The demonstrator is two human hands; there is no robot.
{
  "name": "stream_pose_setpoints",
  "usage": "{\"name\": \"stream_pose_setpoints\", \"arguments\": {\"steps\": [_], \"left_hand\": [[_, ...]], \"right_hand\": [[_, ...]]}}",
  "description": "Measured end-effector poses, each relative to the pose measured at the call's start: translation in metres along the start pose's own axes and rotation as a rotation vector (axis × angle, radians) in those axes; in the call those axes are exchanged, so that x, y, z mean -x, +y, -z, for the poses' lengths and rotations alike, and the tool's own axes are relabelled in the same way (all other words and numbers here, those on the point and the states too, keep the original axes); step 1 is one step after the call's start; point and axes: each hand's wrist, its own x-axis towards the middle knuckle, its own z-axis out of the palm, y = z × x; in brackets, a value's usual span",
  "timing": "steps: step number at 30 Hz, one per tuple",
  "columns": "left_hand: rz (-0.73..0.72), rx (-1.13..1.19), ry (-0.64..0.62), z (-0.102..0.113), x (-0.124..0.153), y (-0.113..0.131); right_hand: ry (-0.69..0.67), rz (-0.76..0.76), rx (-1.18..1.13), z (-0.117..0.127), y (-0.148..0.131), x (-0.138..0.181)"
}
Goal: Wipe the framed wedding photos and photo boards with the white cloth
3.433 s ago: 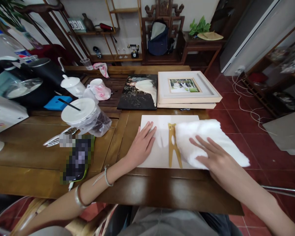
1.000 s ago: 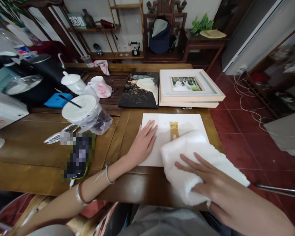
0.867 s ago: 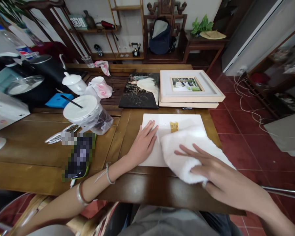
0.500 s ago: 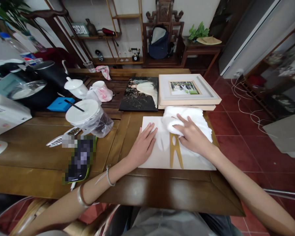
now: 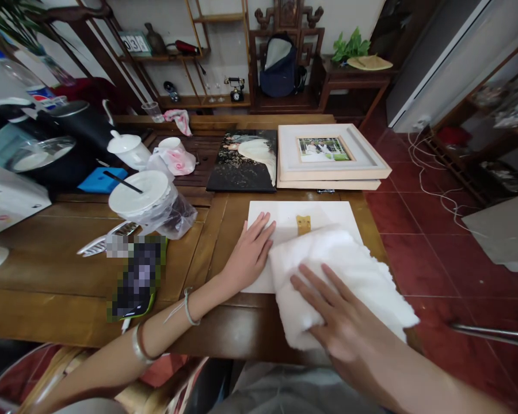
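Note:
A flat white board (image 5: 280,214) lies on the wooden table, its lower right part hidden by a white towel (image 5: 323,244). My left hand (image 5: 252,250) rests flat on the board's left edge, fingers stretched out. My right hand (image 5: 341,310) is on the towel, fingers spread over its top and the thumb partly tucked into the cloth, holding it at the board's near side. The towel hangs past the board's near edge and right side. A gold-coloured fitting (image 5: 303,225) on the board shows only its top end above the towel.
Behind the board are a black photo panel (image 5: 246,172) and stacked light frames (image 5: 334,168). To the left stand a lidded cup in a plastic bag (image 5: 151,201), a phone (image 5: 140,279), a metal grater-like tool (image 5: 95,246) and a white teapot (image 5: 129,150). The table's right edge is close by.
My right hand has drawn the towel from the board's far right toward me, covering the gold fitting's legs and uncovering the board's far part. My left hand has stayed in place.

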Motion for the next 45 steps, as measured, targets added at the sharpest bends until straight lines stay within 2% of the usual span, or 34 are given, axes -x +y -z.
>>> {"name": "stream_pose_setpoints", "arguments": {"steps": [3,6,8,14,18,21,25,29,32,36,39,41,45], "left_hand": [[0.002,0.0,-0.005,0.001,0.0,0.001],[0.006,-0.008,-0.019,0.001,0.0,0.001],[0.008,-0.009,-0.024,0.0,0.0,0.001],[0.005,-0.002,-0.007,0.0,-0.001,0.001],[0.006,0.005,-0.003,-0.001,0.0,-0.001],[0.003,0.042,0.012,-0.002,0.001,-0.002],[-0.003,0.116,0.05,-0.004,0.001,-0.005],[-0.015,0.13,0.042,-0.003,0.001,-0.006],[-0.023,0.124,0.029,-0.002,0.001,-0.006],[-0.01,0.113,0.019,-0.001,0.0,-0.005],[-0.018,0.119,0.02,-0.002,0.001,-0.006],[-0.031,0.135,0.031,-0.004,0.001,-0.008],[-0.037,0.187,0.06,-0.006,0.002,-0.012]], "right_hand": [[-0.083,0.036,-0.12,0.019,0.0,0.008],[-0.17,-0.022,-0.225,0.043,0.013,0.001],[-0.158,-0.078,-0.238,0.05,0.027,-0.01],[-0.026,-0.197,-0.11,0.034,0.069,-0.045],[0.027,-0.251,0.0,0.022,0.084,-0.066],[0.028,-0.258,0.119,0.017,0.078,-0.074],[-0.006,-0.147,0.212,0.008,0.043,-0.066],[0.047,-0.021,0.117,-0.002,0.002,-0.038],[0.013,-0.007,0.026,0.0,-0.012,-0.016],[-0.115,0.063,-0.142,0.026,-0.005,-0.004],[-0.16,0.014,-0.214,0.042,0.009,-0.006],[-0.133,-0.037,-0.196,0.042,0.02,-0.013],[-0.052,-0.104,-0.105,0.026,0.049,-0.037]]}}
